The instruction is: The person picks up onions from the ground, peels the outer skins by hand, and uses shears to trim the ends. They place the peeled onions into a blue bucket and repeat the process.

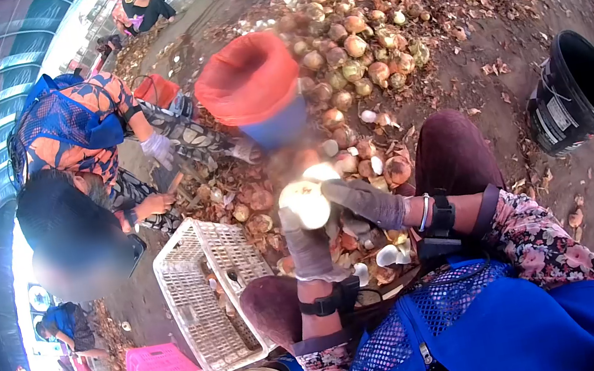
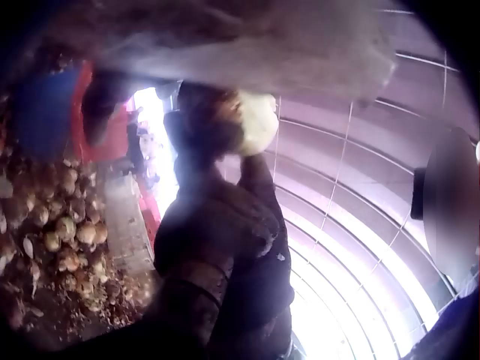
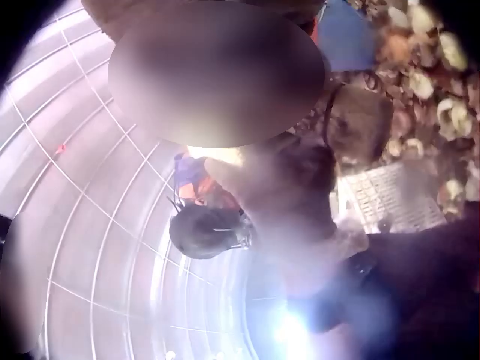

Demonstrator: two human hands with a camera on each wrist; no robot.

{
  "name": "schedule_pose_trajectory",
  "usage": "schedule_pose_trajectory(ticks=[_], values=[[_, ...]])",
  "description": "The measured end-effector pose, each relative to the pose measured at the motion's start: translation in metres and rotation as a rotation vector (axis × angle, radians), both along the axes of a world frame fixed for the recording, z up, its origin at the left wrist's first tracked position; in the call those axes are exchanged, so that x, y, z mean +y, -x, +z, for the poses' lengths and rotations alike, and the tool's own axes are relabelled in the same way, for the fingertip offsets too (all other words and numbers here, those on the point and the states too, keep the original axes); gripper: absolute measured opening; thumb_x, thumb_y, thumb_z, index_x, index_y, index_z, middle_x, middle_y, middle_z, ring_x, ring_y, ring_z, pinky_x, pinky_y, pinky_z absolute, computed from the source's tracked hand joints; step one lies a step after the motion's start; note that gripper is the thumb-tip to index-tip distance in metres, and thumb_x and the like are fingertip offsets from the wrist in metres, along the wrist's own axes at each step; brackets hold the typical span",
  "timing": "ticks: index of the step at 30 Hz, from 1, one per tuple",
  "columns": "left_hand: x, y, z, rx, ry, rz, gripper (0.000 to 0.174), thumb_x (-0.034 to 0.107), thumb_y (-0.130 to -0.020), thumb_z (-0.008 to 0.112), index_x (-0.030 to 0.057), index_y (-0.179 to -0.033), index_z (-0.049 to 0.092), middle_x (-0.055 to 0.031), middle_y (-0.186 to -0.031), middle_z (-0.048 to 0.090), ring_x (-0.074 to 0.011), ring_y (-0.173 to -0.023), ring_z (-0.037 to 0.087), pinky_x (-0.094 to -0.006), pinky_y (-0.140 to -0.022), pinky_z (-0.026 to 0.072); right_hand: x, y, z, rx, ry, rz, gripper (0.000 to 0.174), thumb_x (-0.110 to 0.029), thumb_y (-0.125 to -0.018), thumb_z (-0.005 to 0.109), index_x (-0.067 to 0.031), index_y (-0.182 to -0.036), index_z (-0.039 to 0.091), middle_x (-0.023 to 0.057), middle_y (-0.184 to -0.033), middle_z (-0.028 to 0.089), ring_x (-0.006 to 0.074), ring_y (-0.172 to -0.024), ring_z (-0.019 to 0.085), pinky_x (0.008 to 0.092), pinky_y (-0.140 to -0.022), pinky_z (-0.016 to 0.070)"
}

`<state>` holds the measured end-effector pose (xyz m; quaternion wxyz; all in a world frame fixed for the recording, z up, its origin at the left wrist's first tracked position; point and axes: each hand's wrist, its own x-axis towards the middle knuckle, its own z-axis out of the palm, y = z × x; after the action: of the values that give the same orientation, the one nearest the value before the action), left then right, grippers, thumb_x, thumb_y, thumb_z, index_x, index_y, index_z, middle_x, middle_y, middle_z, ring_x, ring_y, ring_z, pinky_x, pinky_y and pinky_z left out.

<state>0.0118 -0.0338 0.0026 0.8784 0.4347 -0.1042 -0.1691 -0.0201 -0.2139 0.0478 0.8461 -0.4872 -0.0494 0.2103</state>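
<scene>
A person's gloved left hand (image 1: 310, 251) has its fingers bent around a pale onion (image 1: 305, 203) and holds it up at the fingertips. The gloved right hand (image 1: 370, 203) is right up close to the onion's side with its fingers partly bent, but it is too blurry to tell if it has hold of anything. Past the hands, lots of brown onions (image 1: 364, 58) lie in a pile on the dirt ground (image 1: 469, 73). A blue tub (image 1: 276, 126) with an orange bag (image 1: 245, 100) on its top also stands past the hands. A white basket (image 1: 184, 296) is near the left hand, on its left. Well off to the right of the right hand is a black bucket (image 1: 556, 115).
</scene>
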Motion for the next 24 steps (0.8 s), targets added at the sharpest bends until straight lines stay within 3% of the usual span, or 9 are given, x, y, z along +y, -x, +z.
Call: schedule_pose_trajectory(ticks=[3, 4, 6, 7, 8, 14, 20, 23, 24], values=[[-0.014, 0.009, 0.021, -0.152, -0.226, 0.283, 0.072, 0.05, -0.086, 0.069, 0.0056, -0.138, 0.046, -0.0066, -0.125, 0.056, -0.0194, -0.116, 0.055, -0.0336, -0.098, 0.0475, -0.007, -0.011, -0.015, -0.104, 0.243, -0.064, 0.051, -0.051, -0.096, 0.052, -0.005, -0.115, 0.061, 0.003, -0.078, 0.064, 0.0047, -0.047, 0.044, 0.0203, -0.04, 0.0338], [-0.021, 0.014, 0.028, -0.234, -0.293, 0.328, 0.07, 0.043, -0.085, 0.073, 0.0058, -0.138, 0.046, -0.0064, -0.125, 0.056, -0.0196, -0.117, 0.054, -0.0344, -0.099, 0.0471, -0.012, -0.013, -0.015, -0.137, 0.281, -0.03, 0.049, -0.045, -0.097, 0.052, -0.0033, -0.123, 0.059, 0.003, -0.081, 0.064, 0.0101, -0.052, 0.053, 0.0265, -0.046, 0.0431], [-0.021, 0.012, 0.028, -0.301, -0.384, 0.379, 0.072, 0.021, -0.079, 0.08, 0.0066, -0.139, 0.045, -0.0063, -0.124, 0.056, -0.0213, -0.115, 0.055, -0.037, -0.098, 0.0484, -0.002, -0.021, -0.024, -0.517, 0.352, -0.217, 0.049, -0.041, -0.098, 0.052, -0.0027, -0.128, 0.057, 0.0021, -0.084, 0.064, 0.0144, -0.057, 0.057, 0.032, -0.052, 0.0472], [-0.02, 0.013, 0.026, -0.285, -0.388, 0.376, 0.071, 0.021, -0.079, 0.08, 0.0063, -0.139, 0.045, -0.0067, -0.124, 0.056, -0.0215, -0.113, 0.056, -0.0371, -0.097, 0.0493, 0.002, -0.022, -0.023, -0.706, 0.386, -0.308, 0.049, -0.039, -0.098, 0.052, -0.0024, -0.131, 0.056, 0.0016, -0.086, 0.064, 0.0166, -0.059, 0.059, 0.0347, -0.055, 0.0492], [-0.019, 0.014, 0.025, -0.268, -0.391, 0.376, 0.07, 0.021, -0.08, 0.079, 0.0059, -0.138, 0.045, -0.0072, -0.123, 0.056, -0.0217, -0.111, 0.057, -0.0372, -0.096, 0.0503, -0.012, -0.014, -0.02, -0.552, 0.47, -0.16, 0.046, -0.03, -0.097, 0.053, -0.0054, -0.136, 0.053, 0.0078, -0.086, 0.069, 0.0278, -0.067, 0.065, 0.0407, -0.064, 0.051], [-0.011, 0.013, 0.021, -0.149, -0.265, 0.403, 0.069, 0.022, -0.08, 0.079, 0.0049, -0.136, 0.043, -0.0106, -0.12, 0.057, -0.0232, -0.105, 0.061, -0.0386, -0.09, 0.0534, -0.009, -0.016, -0.035, -0.777, 1.057, -0.159, 0.051, -0.026, -0.093, 0.056, -0.0138, -0.142, 0.044, 0.0201, -0.075, 0.065, 0.041, -0.069, 0.064, 0.0467, -0.059, 0.0493], [-0.018, 0.022, 0.026, -0.192, -0.32, 0.475, 0.071, 0.027, -0.077, 0.083, 0.0052, -0.128, 0.04, -0.0095, -0.117, 0.054, -0.0204, -0.106, 0.056, -0.037, -0.093, 0.0496, 0.006, -0.02, -0.058, -0.756, 1.132, -0.222, 0.041, -0.023, -0.091, 0.058, -0.0139, -0.131, 0.051, 0.016, -0.073, 0.066, 0.038, -0.067, 0.066, 0.047, -0.057, 0.0499], [-0.02, 0.02, 0.015, -0.468, -0.561, 0.536, 0.072, 0.024, -0.075, 0.085, 0.0035, -0.127, 0.04, -0.0091, -0.118, 0.052, -0.0189, -0.106, 0.055, -0.0351, -0.094, 0.0485, 0.013, -0.036, -0.092, -0.808, 1.134, -0.239, 0.034, -0.02, -0.087, 0.06, -0.0134, -0.12, 0.058, 0.0145, -0.073, 0.067, 0.036, -0.068, 0.067, 0.0449, -0.058, 0.0514], [-0.032, 0.026, 0.024, -0.464, -0.488, 0.562, 0.074, 0.022, -0.073, 0.087, 0.0023, -0.126, 0.04, -0.0085, -0.117, 0.051, -0.0176, -0.106, 0.054, -0.0335, -0.095, 0.0473, 0.015, -0.034, -0.075, -0.848, 1.049, -0.356, 0.02, -0.018, -0.083, 0.063, -0.0123, -0.102, 0.066, 0.0132, -0.074, 0.067, 0.0337, -0.069, 0.068, 0.0425, -0.059, 0.0526]])
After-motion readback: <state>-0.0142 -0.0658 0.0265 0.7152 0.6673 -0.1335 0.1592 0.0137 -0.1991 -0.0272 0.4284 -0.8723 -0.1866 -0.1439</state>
